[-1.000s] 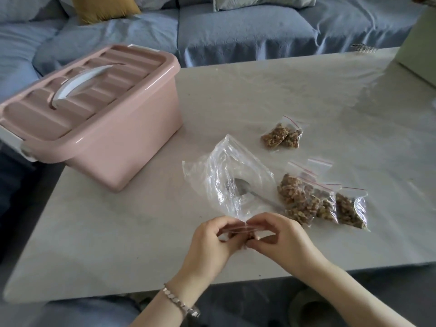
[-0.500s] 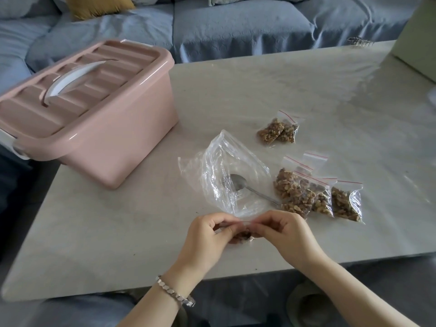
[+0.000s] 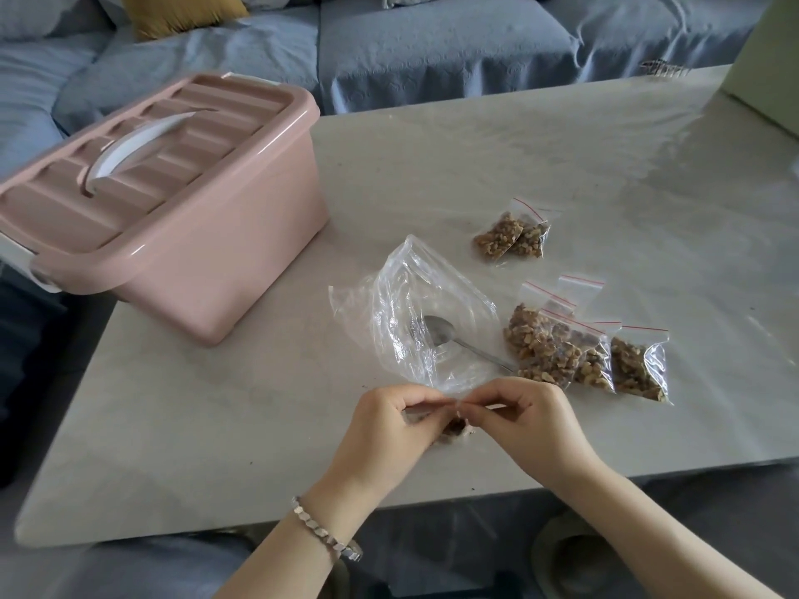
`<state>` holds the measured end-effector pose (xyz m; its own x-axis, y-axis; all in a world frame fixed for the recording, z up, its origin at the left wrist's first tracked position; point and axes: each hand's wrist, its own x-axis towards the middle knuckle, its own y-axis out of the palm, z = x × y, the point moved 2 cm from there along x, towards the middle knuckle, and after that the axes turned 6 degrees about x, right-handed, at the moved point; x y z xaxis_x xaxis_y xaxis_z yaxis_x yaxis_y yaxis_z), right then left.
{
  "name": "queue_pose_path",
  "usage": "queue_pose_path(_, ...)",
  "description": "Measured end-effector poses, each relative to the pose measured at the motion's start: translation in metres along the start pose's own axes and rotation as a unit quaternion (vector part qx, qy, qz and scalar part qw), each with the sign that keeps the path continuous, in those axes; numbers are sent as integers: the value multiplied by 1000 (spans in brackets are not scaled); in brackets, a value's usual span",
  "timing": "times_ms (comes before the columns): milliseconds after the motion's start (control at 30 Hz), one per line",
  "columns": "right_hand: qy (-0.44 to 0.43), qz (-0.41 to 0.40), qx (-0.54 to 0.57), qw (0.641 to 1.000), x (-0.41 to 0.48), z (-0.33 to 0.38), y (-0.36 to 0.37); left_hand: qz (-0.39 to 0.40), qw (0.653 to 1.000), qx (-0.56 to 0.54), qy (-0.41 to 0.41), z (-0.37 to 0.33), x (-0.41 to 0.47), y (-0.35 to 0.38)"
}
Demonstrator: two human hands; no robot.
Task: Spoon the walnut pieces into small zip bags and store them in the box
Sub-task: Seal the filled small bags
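Observation:
My left hand (image 3: 389, 430) and my right hand (image 3: 527, 421) meet near the table's front edge, both pinching the top strip of a small zip bag of walnut pieces (image 3: 455, 428), mostly hidden under my fingers. Behind them lies a large, nearly empty clear bag (image 3: 402, 313) with a metal spoon (image 3: 454, 337) resting in its mouth. Several filled small zip bags (image 3: 575, 352) with red seal lines lie in a cluster to the right. Two more filled bags (image 3: 512, 235) lie farther back. The pink storage box (image 3: 207, 252) stands at the left with its lid shut.
The grey table (image 3: 216, 425) runs from left to right; its front edge is just below my wrists. A blue sofa (image 3: 432, 49) with a yellow cushion (image 3: 181, 10) lies beyond the table. A pale green object (image 3: 774, 71) stands at the far right corner.
My hands have stayed together at the bag's top, with my fingers shifting along its seal. The camera view has tilted slightly; the bags, spoon and box lie where they were.

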<state>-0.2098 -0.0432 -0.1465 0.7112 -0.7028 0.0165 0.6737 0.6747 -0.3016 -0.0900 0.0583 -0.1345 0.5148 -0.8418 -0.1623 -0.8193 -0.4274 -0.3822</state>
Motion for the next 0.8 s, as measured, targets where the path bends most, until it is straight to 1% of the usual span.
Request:
queue_pose_path(100,-47,12,-36,998,2,3,-1,21,998,51,43,-5,2,-2)
queue_pose_path(200,-76,20,-46,996,2,3,-2,14,991,92,91,-6,2,-4)
queue_pose_path(267,-79,15,-38,996,0,2,-2,2,989,105,107,-3,1,-5)
queue_pose_path(400,-74,0,-35,997,-1,2,-5,-29,986,126,105,5,0,-15)
queue_pose_path(500,-72,-3,-40,997,-2,2,-5,-37,988,127,77,8,-2,-22)
queue_pose_path(633,-27,3,-35,999,0,3,-4,-53,989,126,49,5,-4,-27)
queue_pose_path(733,-21,15,-66,997,-1,7,-2,-72,986,145,45,4,-5,-31)
queue_pose_path(800,-40,40,-123,991,-1,13,1,-75,983,160,55,1,-5,-32)
